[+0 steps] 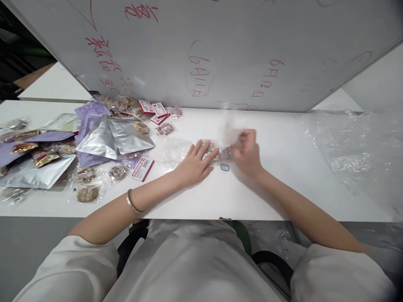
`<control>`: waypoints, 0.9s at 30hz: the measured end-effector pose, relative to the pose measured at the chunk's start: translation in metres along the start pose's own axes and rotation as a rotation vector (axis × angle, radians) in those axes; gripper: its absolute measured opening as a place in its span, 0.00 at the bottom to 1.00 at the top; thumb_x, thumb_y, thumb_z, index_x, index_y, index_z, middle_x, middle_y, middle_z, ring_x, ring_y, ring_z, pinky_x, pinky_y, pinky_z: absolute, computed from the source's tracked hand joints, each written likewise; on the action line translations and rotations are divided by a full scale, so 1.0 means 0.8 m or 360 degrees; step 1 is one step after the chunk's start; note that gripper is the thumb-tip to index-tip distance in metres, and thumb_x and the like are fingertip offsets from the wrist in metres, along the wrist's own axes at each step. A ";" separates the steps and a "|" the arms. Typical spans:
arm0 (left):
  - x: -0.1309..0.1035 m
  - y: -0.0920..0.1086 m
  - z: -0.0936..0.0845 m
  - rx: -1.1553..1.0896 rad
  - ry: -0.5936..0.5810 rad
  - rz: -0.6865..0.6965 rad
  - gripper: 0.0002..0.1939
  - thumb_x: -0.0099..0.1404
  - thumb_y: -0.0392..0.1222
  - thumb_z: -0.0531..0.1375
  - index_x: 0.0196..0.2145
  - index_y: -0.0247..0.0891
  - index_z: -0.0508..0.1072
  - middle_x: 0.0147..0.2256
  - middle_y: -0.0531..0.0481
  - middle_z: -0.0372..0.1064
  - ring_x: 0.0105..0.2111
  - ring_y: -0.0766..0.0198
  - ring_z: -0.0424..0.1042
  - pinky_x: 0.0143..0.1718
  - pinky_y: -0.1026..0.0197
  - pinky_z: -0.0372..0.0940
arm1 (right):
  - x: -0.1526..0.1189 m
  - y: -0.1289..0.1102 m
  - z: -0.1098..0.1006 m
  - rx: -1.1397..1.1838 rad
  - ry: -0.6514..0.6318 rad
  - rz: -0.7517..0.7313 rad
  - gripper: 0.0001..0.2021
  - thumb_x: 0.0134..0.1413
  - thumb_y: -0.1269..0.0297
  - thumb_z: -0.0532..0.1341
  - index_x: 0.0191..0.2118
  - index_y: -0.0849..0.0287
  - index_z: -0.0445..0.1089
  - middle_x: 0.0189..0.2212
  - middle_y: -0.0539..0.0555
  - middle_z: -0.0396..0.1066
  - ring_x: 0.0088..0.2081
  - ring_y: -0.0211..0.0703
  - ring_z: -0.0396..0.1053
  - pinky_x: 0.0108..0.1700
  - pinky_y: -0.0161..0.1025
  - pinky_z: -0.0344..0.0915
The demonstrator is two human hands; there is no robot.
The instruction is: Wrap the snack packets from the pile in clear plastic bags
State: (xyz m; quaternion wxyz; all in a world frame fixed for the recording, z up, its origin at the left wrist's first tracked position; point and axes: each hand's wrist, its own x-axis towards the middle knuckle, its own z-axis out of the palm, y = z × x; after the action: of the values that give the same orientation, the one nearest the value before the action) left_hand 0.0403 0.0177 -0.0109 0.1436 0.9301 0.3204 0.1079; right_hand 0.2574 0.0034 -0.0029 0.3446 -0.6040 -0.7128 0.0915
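A clear plastic bag [172, 150] lies flat on the white table [201, 199], with brownish packed pieces showing through its middle. My left hand [195, 163] rests palm down on the bag, its fingers spread over the filled part. At the bag's right end, my right hand [248, 154] is closed with its fingers pinched on the plastic. A thin see-through flap [229, 126] rises beside these fingers, smeared by motion. Just below the bag, between both hands, is a small blue-edged label [224, 167].
Silver pouches [118, 136], purple pouches [91, 111], wrapped cookies [87, 193] and red-and-white cards [143, 168] are heaped at the left. A whiteboard [233, 50] with red writing stands along the back. Loose clear plastic bags [355, 155] cover the right end.
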 end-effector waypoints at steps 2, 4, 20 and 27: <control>0.002 -0.004 -0.002 -0.0048 0.0000 0.0036 0.28 0.71 0.42 0.52 0.66 0.35 0.55 0.68 0.34 0.49 0.70 0.42 0.42 0.67 0.34 0.44 | -0.006 -0.020 0.009 -0.0105 -0.0237 -0.0304 0.24 0.67 0.65 0.45 0.67 0.50 0.53 0.60 0.55 0.67 0.61 0.50 0.66 0.59 0.50 0.64; 0.003 -0.010 -0.007 -0.0099 -0.0012 0.0111 0.29 0.68 0.37 0.51 0.66 0.34 0.55 0.68 0.35 0.51 0.70 0.47 0.45 0.68 0.38 0.45 | -0.010 -0.030 0.014 -0.0218 -0.0460 -0.0561 0.25 0.68 0.63 0.46 0.68 0.48 0.53 0.65 0.52 0.61 0.67 0.52 0.56 0.66 0.55 0.55; -0.013 -0.015 -0.088 0.0557 0.0390 -0.0900 0.23 0.72 0.34 0.46 0.62 0.32 0.61 0.39 0.36 0.75 0.44 0.47 0.75 0.44 0.47 0.67 | -0.013 -0.031 0.015 -0.0552 -0.0652 -0.0734 0.23 0.70 0.61 0.48 0.67 0.49 0.60 0.68 0.52 0.55 0.68 0.66 0.49 0.60 0.63 0.56; 0.005 0.016 -0.042 0.0198 0.0260 -0.0500 0.25 0.68 0.35 0.53 0.62 0.32 0.61 0.41 0.39 0.77 0.39 0.55 0.77 0.38 0.58 0.69 | -0.018 -0.039 0.023 -0.0417 -0.0594 -0.0730 0.17 0.66 0.68 0.52 0.50 0.54 0.76 0.53 0.56 0.75 0.62 0.62 0.62 0.58 0.58 0.63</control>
State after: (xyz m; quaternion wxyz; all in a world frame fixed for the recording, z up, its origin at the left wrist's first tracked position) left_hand 0.0407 0.0168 0.0252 0.0745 0.8638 0.4784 0.1393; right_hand 0.2217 -0.0127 -0.0048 0.1388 -0.4396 -0.8870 0.0280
